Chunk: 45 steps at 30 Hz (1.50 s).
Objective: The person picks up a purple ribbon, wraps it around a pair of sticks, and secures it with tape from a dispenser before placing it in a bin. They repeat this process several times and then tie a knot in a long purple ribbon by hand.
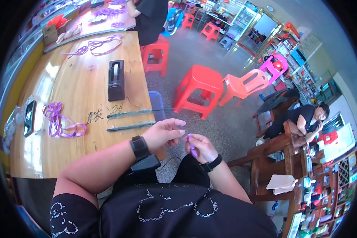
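Note:
My right hand (203,149) is closed, its thumb and finger pinching a short piece of purple ribbon (193,151) above my lap. Just left of it, at the table's near right corner, my left hand (165,133) is open, with its fingers stretched toward the right hand and nothing visible in them. Two thin dark green sticks (127,127) in clear wrapping lie on the wooden table (75,154) beside my left hand. Farther up stands a black tape dispenser (116,85). A looped heap of purple ribbon (59,121) rests at the left.
A dark phone (29,118) lies at the table's left edge. More purple ribbon (101,44) is spread at the far end. A bluish bin (158,104) stands by the table's right side. Red stools (200,85) and a pink-orange chair (246,85) stand ahead; a person (305,119) sits at right.

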Available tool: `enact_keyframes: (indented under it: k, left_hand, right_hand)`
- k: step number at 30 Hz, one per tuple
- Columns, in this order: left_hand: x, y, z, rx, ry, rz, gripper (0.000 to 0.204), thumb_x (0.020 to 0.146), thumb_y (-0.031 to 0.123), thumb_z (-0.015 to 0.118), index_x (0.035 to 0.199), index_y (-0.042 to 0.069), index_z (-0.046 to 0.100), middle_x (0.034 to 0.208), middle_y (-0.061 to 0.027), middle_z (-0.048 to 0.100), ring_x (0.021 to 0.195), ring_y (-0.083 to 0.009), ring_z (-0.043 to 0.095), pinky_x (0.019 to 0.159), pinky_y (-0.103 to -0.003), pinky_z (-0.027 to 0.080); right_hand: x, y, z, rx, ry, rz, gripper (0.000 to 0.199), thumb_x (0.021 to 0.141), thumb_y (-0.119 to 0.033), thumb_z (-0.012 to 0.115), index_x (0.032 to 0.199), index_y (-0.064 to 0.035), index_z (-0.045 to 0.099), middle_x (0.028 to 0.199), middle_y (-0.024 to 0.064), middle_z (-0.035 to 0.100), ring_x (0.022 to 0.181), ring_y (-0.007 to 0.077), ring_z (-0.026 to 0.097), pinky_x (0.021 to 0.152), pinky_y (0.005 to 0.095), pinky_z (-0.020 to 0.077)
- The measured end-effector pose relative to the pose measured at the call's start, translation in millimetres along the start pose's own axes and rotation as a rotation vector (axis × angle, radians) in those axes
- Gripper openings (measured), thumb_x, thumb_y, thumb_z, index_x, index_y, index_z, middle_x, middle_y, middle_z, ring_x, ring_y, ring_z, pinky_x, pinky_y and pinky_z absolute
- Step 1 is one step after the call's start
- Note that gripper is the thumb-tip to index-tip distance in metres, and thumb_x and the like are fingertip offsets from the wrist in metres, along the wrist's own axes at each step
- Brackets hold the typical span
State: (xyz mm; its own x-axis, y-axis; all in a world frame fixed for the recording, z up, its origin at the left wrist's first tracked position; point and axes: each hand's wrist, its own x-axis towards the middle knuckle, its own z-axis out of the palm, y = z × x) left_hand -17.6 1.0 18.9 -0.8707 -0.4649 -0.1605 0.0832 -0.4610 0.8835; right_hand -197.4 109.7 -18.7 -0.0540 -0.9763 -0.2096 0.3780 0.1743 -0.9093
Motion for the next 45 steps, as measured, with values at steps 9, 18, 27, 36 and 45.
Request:
enact_keyframes:
  k: [9,18,27,36,45]
  left_hand:
    - [-4,-5,5,0.478,-0.225,0.177,0.025,0.081,0.006,0.065,0.106,0.001,0.062,0.085,-0.0010,0.063,0.077,-0.0063,0.056,0.071,-0.022,0.045]
    - [-4,-11,3,0.616,-0.204,0.087,0.017,0.081,0.006,0.065,0.096,0.001,0.063,0.085,-0.0013,0.063,0.080,-0.0070,0.057,0.073,-0.023,0.047]
    - [-10,-1,-14,0.496,0.013,0.144,0.009,0.086,0.014,0.060,0.088,0.004,0.060,0.070,0.0021,0.055,0.062,-0.0055,0.052,0.058,-0.019,0.043]
    - [-9,-5,-2,0.505,0.091,0.230,0.014,0.086,0.016,0.061,0.084,0.002,0.059,0.071,0.0002,0.057,0.062,-0.0070,0.055,0.059,-0.021,0.046]
    - [-34,-10,-3,0.476,0.219,0.221,0.012,0.086,0.014,0.061,0.087,0.003,0.059,0.074,0.0012,0.058,0.063,-0.0045,0.053,0.060,-0.019,0.044]
  right_hand:
    - [-17,1,23,0.108,-0.192,-0.006,0.015,0.087,-0.017,0.055,0.088,-0.0020,0.058,0.067,0.0050,0.056,0.058,0.0118,0.053,0.053,0.0229,0.0397]
    - [-22,17,23,0.281,-0.178,0.044,0.014,0.088,-0.018,0.054,0.087,-0.0044,0.058,0.063,0.0033,0.054,0.056,0.0124,0.052,0.051,0.0241,0.0388]
    - [-24,73,-52,0.328,-0.065,0.127,0.025,0.088,-0.026,0.052,0.098,-0.0047,0.061,0.066,0.0005,0.055,0.064,0.0126,0.052,0.060,0.0288,0.0416]
    - [-22,155,-128,0.589,-0.032,0.440,0.023,0.091,-0.020,0.047,0.106,-0.0053,0.056,0.090,0.0100,0.065,0.079,0.0206,0.062,0.068,0.0305,0.0496]
    - [-35,145,-120,0.505,-0.061,0.400,0.027,0.091,-0.024,0.047,0.108,-0.0054,0.056,0.091,0.0077,0.064,0.081,0.0185,0.060,0.071,0.0304,0.0473]
